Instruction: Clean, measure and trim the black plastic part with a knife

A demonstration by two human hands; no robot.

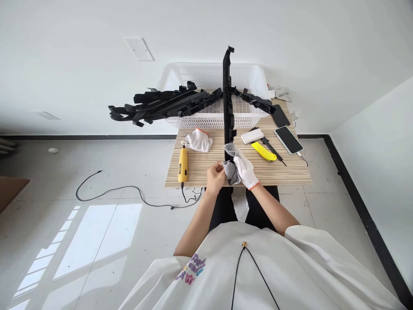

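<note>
A long black plastic trim piece [228,110] with clips along its side points away from me, its near end between my hands. My right hand [246,170], in a white knit glove, is closed on a grey cloth [231,171] wrapped about that near end. My bare left hand [215,177] is beside it, fingers pinched at the cloth's left edge. The cloth and fingers hide the lowest part of the trim piece. Beyond my hands, the trim piece's upper part passes in front of a white plastic basket [193,120].
Black plastic parts [161,104] stick out of the basket to the left. On the slatted table [206,172] lie a yellow rotary tool [183,165], a white glove [199,141], a yellow utility knife [263,151], a white block [252,136] and a phone [288,140]. A cable [142,196] trails across the floor.
</note>
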